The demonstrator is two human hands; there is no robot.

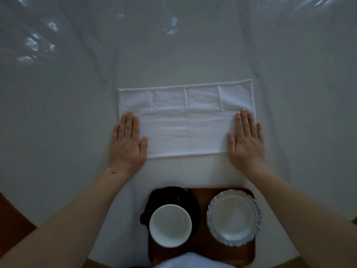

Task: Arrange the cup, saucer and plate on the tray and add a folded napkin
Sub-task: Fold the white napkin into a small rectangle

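A white cloth napkin [185, 122] lies flat on the table, folded into a wide rectangle. My left hand [127, 144] presses flat on its left end, fingers together. My right hand [246, 142] lies flat on its right end in the same way. Nearer to me sits a brown wooden tray [201, 254]. On the tray's left stands a cup [170, 225], white inside and dark outside, on a black saucer [170, 196]. A pale blue plate [233, 217] with a scalloped rim rests on the tray's right.
The table wears a white cloth [173, 45] under glossy clear plastic with creases and glare spots. The table's near corners show dark floor at the lower left [11, 219]. A white garment [191, 262] edges over the tray's front.
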